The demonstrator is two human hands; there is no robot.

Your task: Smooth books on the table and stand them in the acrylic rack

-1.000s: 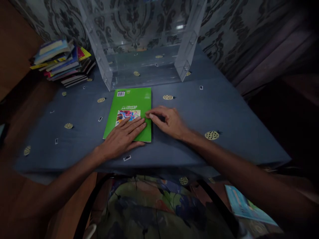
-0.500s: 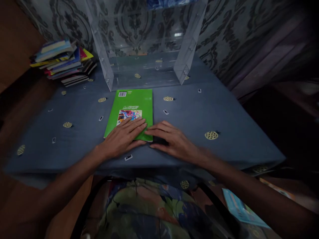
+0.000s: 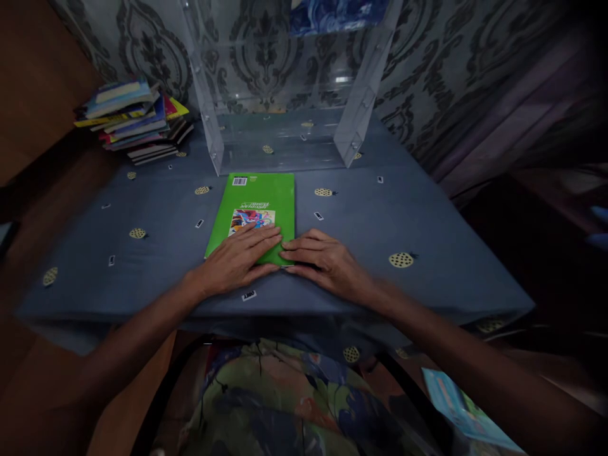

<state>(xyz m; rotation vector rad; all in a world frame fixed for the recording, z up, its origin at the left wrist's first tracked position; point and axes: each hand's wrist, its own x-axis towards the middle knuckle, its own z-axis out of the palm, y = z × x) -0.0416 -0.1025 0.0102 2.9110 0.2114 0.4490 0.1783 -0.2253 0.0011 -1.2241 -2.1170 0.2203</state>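
A green book (image 3: 266,187) lies flat on the table, with a barcode near its far left corner and a colourful picture on its cover. My left hand (image 3: 244,256) rests flat on the near part of the cover, fingers stretched out and partly over the picture. At the near right corner, my right hand (image 3: 325,263) has its fingertips on top of the book and its thumb at the near edge, pinching the corner. My fingers hide part of that corner.
Behind the book stands a clear plastic rack (image 3: 280,168). A stack of books (image 3: 135,120) sits at the far left of the blue tablecloth (image 3: 351,247). Low on the right, below the table, is a light-blue book or packet (image 3: 463,408).
My right thumb and fingers have drawn closer together on the book's near right corner. My left hand stays flat on the cover. The camera view has shifted slightly.
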